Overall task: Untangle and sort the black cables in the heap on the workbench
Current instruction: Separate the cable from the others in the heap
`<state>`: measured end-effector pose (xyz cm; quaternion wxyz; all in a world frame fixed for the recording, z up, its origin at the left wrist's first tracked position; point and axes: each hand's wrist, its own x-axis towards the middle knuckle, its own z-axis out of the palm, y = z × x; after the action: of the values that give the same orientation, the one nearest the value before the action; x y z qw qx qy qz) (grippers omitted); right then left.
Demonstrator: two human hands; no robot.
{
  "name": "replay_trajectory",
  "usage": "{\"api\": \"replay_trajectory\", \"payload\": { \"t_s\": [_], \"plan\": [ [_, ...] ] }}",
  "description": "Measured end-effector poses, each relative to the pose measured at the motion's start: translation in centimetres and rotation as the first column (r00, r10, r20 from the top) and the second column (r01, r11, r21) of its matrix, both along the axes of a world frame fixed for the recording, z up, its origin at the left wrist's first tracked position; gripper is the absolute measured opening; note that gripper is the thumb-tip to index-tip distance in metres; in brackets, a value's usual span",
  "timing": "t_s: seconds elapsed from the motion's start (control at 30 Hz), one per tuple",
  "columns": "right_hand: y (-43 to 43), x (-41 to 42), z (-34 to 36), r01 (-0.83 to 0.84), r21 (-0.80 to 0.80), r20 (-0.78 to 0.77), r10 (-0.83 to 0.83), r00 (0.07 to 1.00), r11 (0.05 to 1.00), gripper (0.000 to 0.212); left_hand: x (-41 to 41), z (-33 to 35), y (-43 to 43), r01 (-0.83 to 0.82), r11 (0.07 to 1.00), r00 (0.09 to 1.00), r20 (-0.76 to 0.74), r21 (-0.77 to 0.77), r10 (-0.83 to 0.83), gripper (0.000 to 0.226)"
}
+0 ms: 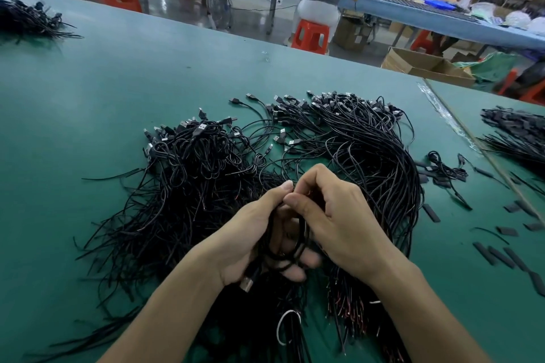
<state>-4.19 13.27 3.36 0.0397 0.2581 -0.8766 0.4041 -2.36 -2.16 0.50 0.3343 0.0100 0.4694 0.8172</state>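
Wide teal-green mat-topped bench is carrying the work. Large tangled heap of thin black USB cables is lying centre-left on it, plugs pointing away and bare tails fanning toward the person. Just right of it and touching it, a combed sheaf of the same black cables is curving from the far plugs round to the near edge, with red-tipped tails showing. Judging this to be the sorted portion, so roughly half is looking done.

Step in hand, as judged: freeing one cable from the tangle. To do it well:
- keeping the plug end fixed in the left hand;
- sliding the right pinch along the strand toward its tail;
- easing snags open rather than tugging, since a hard pull is likely to tighten neighbouring loops;
- laying the freed cable plug-with-plugs on the sheaf.

Both hands are working over the near middle, between tangle and sheaf. Left hand is lying palm-up, fingers curling under and gripping a small loop of one black cable, with the thumb reaching upward. Right hand is arching back-up with knuckles bent. Its thumb and forefinger are pinching a strand of that loop right against the left thumb tip. Silver-shelled USB plug is hanging at the heel of the left palm, apparently the same cable's end.
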Motion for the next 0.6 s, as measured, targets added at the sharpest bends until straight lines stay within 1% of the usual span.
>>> {"api": "replay_trajectory", "payload": {
  "t_s": [0.07, 0.17, 0.23, 0.3, 0.37, 0.43, 0.5, 0.57, 0.6],
  "plan": [
    [0.3, -0.1, 0.0, 0.012, -0.004, 0.016, -0.012, 1.000, 1.000, 0.017, -0.3, -0.5, 0.2, -0.039, 0.997, 0.999, -0.006, -0.060, 0.038, 0.064],
    [0.8, -0.4, 0.0, 0.030, 0.003, 0.033, -0.030, 0.999, 1.000, 0.014, -0.5, -1.0, 0.3, -0.097, 0.991, 0.995, -0.044, -0.094, 0.093, 0.061],
    [1.0, -0.5, 0.0, 0.037, -0.023, 0.043, -0.036, 0.998, 0.999, 0.014, -0.5, -1.4, 0.3, -0.117, 0.982, 0.986, -0.138, -0.145, 0.097, 0.056],
    [1.2, -0.6, -0.1, 0.032, -0.062, 0.082, -0.027, 0.996, 0.998, 0.015, -0.5, -1.7, 0.3, -0.129, 0.968, 0.968, -0.240, -0.215, 0.076, 0.060],
    [1.2, -0.6, -0.4, 0.035, -0.069, 0.094, -0.029, 0.995, 0.997, 0.016, -0.6, -1.9, 0.1, -0.124, 0.962, 0.956, -0.288, -0.243, 0.051, 0.066],
    [0.9, -0.7, -0.7, 0.049, -0.084, 0.097, -0.040, 0.994, 0.995, 0.017, -0.6, -2.0, -0.2, -0.112, 0.965, 0.961, -0.274, -0.238, 0.044, 0.069],
    [0.8, -0.9, -1.3, 0.106, -0.139, 0.134, -0.087, 0.987, 0.985, 0.017, -0.6, -2.1, -0.6, -0.078, 0.971, 0.969, -0.247, -0.228, 0.020, 0.070],
    [0.8, -1.2, -1.8, 0.150, -0.192, 0.174, -0.117, 0.978, 0.970, 0.015, -0.6, -2.1, -0.9, -0.063, 0.978, 0.972, -0.234, -0.197, 0.016, 0.066],
    [0.7, -1.3, -2.1, 0.148, -0.215, 0.200, -0.105, 0.974, 0.965, 0.015, -0.6, -2.0, -0.9, -0.085, 0.980, 0.971, -0.237, -0.180, 0.041, 0.063]
  ]
}}
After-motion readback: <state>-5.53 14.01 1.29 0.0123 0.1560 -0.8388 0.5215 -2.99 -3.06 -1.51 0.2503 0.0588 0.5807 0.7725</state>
